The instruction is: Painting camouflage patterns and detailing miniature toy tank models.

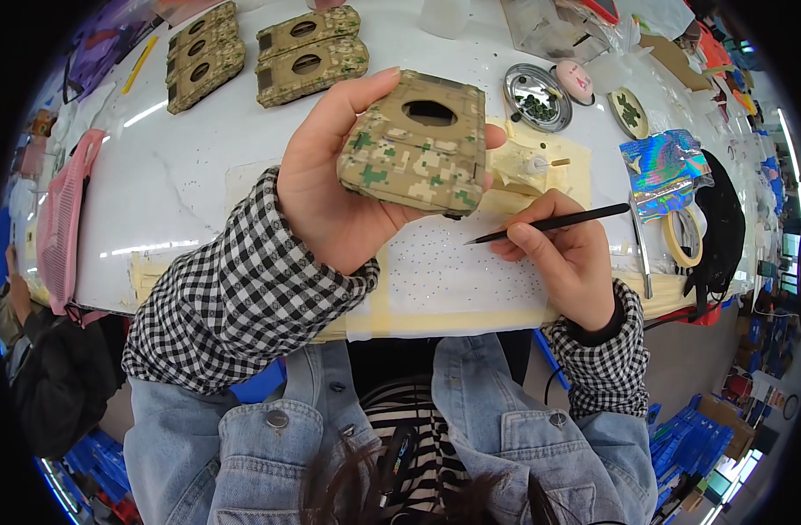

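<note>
Raised above the table, a camouflage-patterned shell with an oval opening near its far end rests in my left hand. My thumb lies along its left edge and my fingertips show at its right edge. In my right hand, pinched between thumb and fingers, is a pair of slim black tweezers. Their fine tip points left, just over a white sheet scattered with many tiny specks. The tip is apart from the shell. Whether it grips a speck is too small to tell.
Similar camouflage shells lie at the far left. A round metal dish of dark green pieces and a smaller dish stand far right. A shiny holographic pouch, a tape roll and a pink mesh bag flank the work area.
</note>
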`<state>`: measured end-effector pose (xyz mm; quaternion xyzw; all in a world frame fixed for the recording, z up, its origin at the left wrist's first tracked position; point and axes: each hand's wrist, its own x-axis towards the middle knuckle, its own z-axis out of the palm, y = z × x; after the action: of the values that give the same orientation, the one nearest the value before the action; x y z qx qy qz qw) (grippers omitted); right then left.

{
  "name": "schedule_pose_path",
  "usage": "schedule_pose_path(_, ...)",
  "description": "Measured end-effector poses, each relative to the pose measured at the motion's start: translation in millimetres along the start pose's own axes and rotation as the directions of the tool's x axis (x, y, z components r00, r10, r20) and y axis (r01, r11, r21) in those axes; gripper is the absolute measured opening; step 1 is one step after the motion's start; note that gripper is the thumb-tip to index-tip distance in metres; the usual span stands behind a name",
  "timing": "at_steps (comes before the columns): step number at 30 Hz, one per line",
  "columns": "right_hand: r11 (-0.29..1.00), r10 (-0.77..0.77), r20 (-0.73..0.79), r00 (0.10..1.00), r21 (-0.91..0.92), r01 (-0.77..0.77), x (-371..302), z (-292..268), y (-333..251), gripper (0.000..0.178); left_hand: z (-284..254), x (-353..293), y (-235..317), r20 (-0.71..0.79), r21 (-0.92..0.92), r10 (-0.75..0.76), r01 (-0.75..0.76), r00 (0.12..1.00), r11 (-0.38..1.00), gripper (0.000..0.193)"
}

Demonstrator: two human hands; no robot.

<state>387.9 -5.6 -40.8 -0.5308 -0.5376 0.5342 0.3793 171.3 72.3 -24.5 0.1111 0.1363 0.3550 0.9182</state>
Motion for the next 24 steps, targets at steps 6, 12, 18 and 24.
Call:
schedule_pose_path(6, 1.000, 0.015, 0.012, 1.000, -0.001, -0.015, 0.3, 0.2, -1.1, 0.013, 0.7, 0.3, -1.0, -0.018, -0.016, 0.012, -0.012, 1.000, 1.000, 0.056)
schedule_pose_path(12, 1.000, 0.027, 0.015, 1.000, 0.004, -0.027, 0.2, 1.2, -1.3, 0.013, 0.4, 0.5, -0.2, -0.015, -0.020, -0.002, 0.002, 1.000, 1.000, 0.056)
schedule_pose_path(18, 0.999, 0.036, 0.001, 0.999, 0.006, -0.036, 0.0, -0.2, -1.2, 0.014, 0.7, 0.4, -0.2, -0.015, -0.008, 0.002, -0.002, 1.000, 1.000, 0.056)
schedule_pose_path(24, 0.999, 0.039, -0.001, 0.999, 0.005, -0.039, 0.1, 0.9, -2.7, 0.014, 1.0, 0.5, -0.1, -0.019, -0.013, -0.004, 0.004, 1.000, 1.000, 0.056)
